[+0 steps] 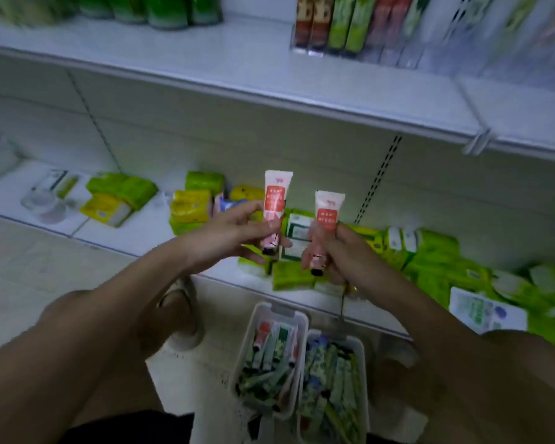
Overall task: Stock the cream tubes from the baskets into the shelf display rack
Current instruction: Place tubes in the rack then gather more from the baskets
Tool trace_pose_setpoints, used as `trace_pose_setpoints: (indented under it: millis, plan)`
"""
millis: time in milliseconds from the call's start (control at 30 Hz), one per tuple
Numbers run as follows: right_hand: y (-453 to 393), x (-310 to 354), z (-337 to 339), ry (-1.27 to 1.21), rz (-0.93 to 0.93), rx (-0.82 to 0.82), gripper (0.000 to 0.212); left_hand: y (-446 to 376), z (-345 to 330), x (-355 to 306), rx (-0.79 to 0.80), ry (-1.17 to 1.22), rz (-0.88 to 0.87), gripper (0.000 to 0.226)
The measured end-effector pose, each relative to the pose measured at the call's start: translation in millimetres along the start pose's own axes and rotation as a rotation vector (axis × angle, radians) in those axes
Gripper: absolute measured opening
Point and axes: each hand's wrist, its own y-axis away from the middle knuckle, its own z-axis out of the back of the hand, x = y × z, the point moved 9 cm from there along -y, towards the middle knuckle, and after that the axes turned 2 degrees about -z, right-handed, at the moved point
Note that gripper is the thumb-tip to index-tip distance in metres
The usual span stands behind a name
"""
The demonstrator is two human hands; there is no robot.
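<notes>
Two pink cream tubes stand nearly upright at the centre of the frame, long axes vertical, flat crimped ends up and dark caps down. The left tube (274, 206) is slightly higher and leans a little, its cap angled toward the lower left; the right tube (326, 224) sits just beside it, apart by a narrow gap, its cap pointing down toward the baskets. The left hand (237, 235) pinches its tube at the lower half between thumb and curled fingers, the orange label facing the camera. The right hand (337, 251) has its fingers wrapped round the lower body of the other tube, thumb pressed near the label's bottom edge. Below the hands, in the lower centre of the frame, two white baskets stand side by side on the floor: the left basket (271, 310) holds green, white and a few red tubes lying jumbled, and the right basket (359, 342) holds green and blue ones. At the upper right, on the upper shelf (205, 65), a clear display rack (407, 56) already holds upright tubes in red, green and pink rows. Green and yellow packets (430, 254) lie across the lower shelf behind the hands.
</notes>
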Motion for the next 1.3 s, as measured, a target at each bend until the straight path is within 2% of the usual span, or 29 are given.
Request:
trace_pose_setpoints:
  millis: [67, 200, 367, 433, 500, 567, 633, 700, 933, 1300]
  plan:
    - [8.8, 36.3, 12.8, -0.084, 0.057, -0.029, 0.028, -1.3, -2.9, -44.4, 0.041, -0.038, -0.073, 0.035]
    - [28.3, 98.1, 36.2, -0.024, 0.184, -0.069, 0.029, -2.6, -12.1, -120.6, 0.089, -0.099, -0.190, 0.027]
    - [42.7, 147.9, 66.0, 0.078, 0.330, -0.126, 0.006, -9.3, -13.0, -195.0, 0.019, -0.179, -0.333, 0.047]
    - [45.2, 161.9, 79.4, 0.104, 0.366, -0.132, 0.007, -13.5, -12.2, -215.7, 0.017, -0.226, -0.356, 0.055]
    - [46.3, 175.8, 94.7, 0.126, 0.388, -0.157, 0.011, -17.5, -12.2, -233.0, 0.017, -0.275, -0.372, 0.056]
    - [46.8, 191.6, 110.7, 0.127, 0.421, -0.198, 0.006, -23.0, -12.1, -247.1, 0.008, -0.301, -0.384, 0.048]
    - [45.0, 206.4, 127.7, 0.147, 0.449, -0.272, 0.017, -30.3, -11.1, -258.5, -0.014, -0.289, -0.394, 0.034]
    - [39.9, 218.8, 143.7, 0.193, 0.465, -0.336, 0.024, -40.5, -7.8, -268.0, -0.058, -0.264, -0.406, 0.029]
    - [8.2, 265.6, 190.0, 0.311, 0.559, -0.479, 0.004, -82.2, -4.0, -306.4, -0.182, -0.395, -0.493, 0.027]
    - [-72.4, 324.5, 241.2, 0.660, 0.618, -0.650, 0.009, -137.7, 0.8, -359.9, -0.308, -0.477, -0.588, 0.019]
